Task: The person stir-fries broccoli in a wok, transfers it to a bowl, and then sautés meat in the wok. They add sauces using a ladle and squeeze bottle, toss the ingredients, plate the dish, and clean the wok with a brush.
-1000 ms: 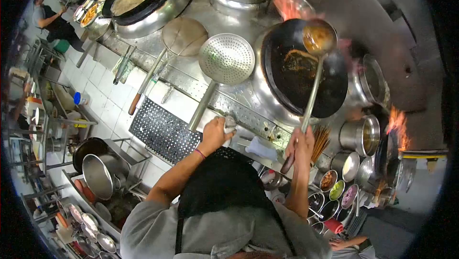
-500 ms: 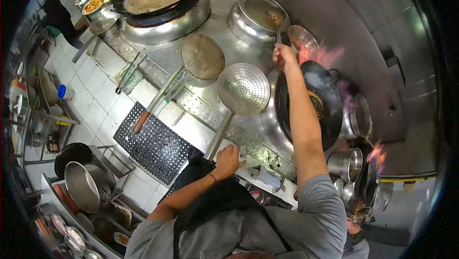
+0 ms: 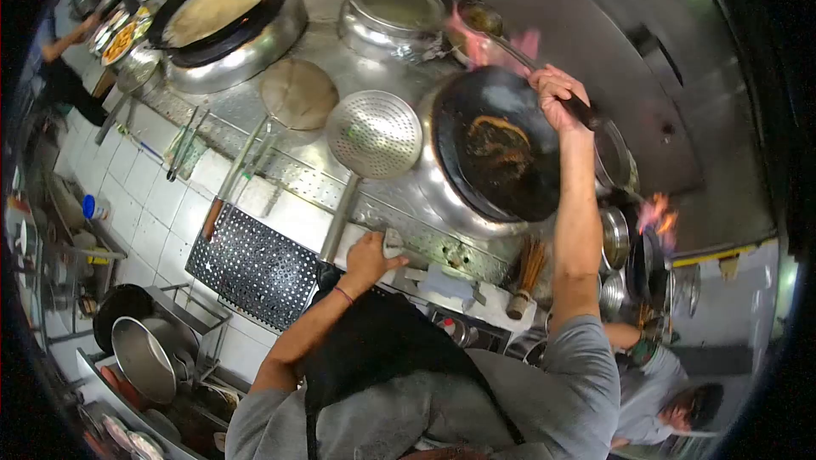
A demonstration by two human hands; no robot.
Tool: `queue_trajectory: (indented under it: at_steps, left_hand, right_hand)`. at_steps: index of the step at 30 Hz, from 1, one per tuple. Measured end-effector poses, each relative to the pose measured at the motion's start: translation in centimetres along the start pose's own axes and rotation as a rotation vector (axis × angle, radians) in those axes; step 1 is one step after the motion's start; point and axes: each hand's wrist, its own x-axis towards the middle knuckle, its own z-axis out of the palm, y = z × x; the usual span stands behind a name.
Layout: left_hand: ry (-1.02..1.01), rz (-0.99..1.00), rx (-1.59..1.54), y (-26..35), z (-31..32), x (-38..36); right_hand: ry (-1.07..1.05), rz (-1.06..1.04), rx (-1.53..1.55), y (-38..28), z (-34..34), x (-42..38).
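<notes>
My right hand point(image 3: 563, 99) grips the dark handle of a ladle point(image 3: 516, 54). The ladle's far end reaches to a metal bowl point(image 3: 478, 16) behind the wok, beside pink flames. Below the hand sits a black wok point(image 3: 501, 141) with a little brown, glossy food or residue at its bottom. My left hand point(image 3: 367, 260) is closed near the counter's front edge, on what looks like a greyish-white cloth point(image 3: 392, 243). Close by that hand lies the handle of a perforated strainer point(image 3: 374, 133).
A mesh strainer point(image 3: 297, 93) rests beside the perforated one. Behind stand a pot of liquid point(image 3: 397, 3) and a large wok of pale liquid point(image 3: 214, 11). A bamboo brush point(image 3: 531, 269) stands at the front edge. A co-worker point(image 3: 659, 392) is at lower right near another flame point(image 3: 656, 214).
My right hand has brought the ladle from the pot of liquid across to the bowl behind the wok. The view has swung right. My left hand stays closed by the front edge.
</notes>
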Motion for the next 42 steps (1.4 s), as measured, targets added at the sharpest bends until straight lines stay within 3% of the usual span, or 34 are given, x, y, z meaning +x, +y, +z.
queue_trajectory:
  at_steps: [3, 5, 7, 9, 11, 13, 15, 17, 18, 21, 25, 26, 30, 34, 37, 39, 40, 41, 42]
  left_hand:
    - [0.083, 0.039, 0.197, 3.5, -2.4, -0.3]
    - [0.135, 0.112, 0.144, 6.1, -3.1, 0.2]
    - [0.275, 0.442, 0.025, 10.1, -2.9, 1.5]
    - [0.263, 0.626, -0.028, 14.6, -2.2, 3.4]
    - [0.319, 0.770, -0.034, 18.1, -0.6, 5.8]
    - [0.224, 0.706, -0.008, 19.3, 1.5, 8.0]
    - [0.135, 0.631, 0.019, 19.5, 3.5, 9.4]
    - [0.030, 0.588, 0.014, 18.9, 4.7, 10.8]
    - [0.131, 0.664, -0.089, 18.4, 5.0, 10.7]
    - [0.091, 0.659, -0.137, 17.8, 4.9, 11.1]
    - [0.024, 0.690, -0.087, 17.0, 4.6, 11.5]
    - [-0.098, 0.636, -0.097, 17.1, 3.1, 10.9]
    - [0.126, 0.796, -0.208, 13.7, -0.3, 8.9]
    - [0.171, 0.556, 0.027, 7.4, -5.5, 6.5]
    - [0.270, 0.416, 0.199, 3.0, -8.0, 4.2]
    - [0.344, 0.270, 0.201, 0.5, -8.9, 2.9]
    - [0.345, 0.267, 0.201, -0.4, -9.1, 2.2]
    - [0.322, 0.160, 0.128, -1.2, -9.3, 1.4]
    - [0.298, 0.056, 0.054, -1.8, -9.3, 0.7]
  right_hand:
    - [0.134, -0.064, -0.096, -0.2, -0.2, -6.8]
    - [0.246, -0.075, -0.181, -0.6, -1.7, -10.1]
    - [0.352, -0.067, -0.298, -2.1, -4.8, -12.2]
    - [0.439, -0.114, -0.417, -1.8, -7.7, -14.4]
    - [0.609, -0.151, -0.743, 0.5, -8.7, -16.4]
    - [0.625, -0.148, -1.079, 0.6, -11.7, -18.0]
    - [0.659, -0.114, -1.611, 1.6, -11.3, -19.7]
    - [0.629, -0.284, -1.853, 1.4, -12.7, -20.4]
    - [0.617, -0.284, -1.861, 1.6, -12.5, -20.5]
    - [0.660, -0.447, -2.094, 2.3, -10.2, -18.6]
    - [0.485, -0.542, -1.936, 1.7, -7.1, -10.0]
    - [0.471, -0.537, -1.861, 2.0, -6.5, -6.9]
    - [0.439, -0.561, -1.727, 4.8, -4.4, 6.2]
    - [0.429, -0.546, -1.743, 5.5, -7.4, 18.8]
    - [0.423, -0.398, -1.695, 6.7, -6.1, 21.4]
    - [0.269, -0.133, -1.248, 5.7, -5.2, 21.7]
    - [0.017, -0.141, -0.794, 5.1, -6.0, 22.2]
    - [0.070, -0.236, -0.421, 3.5, -6.7, 23.9]
    - [0.015, -0.031, -0.238, 1.9, -6.3, 23.9]
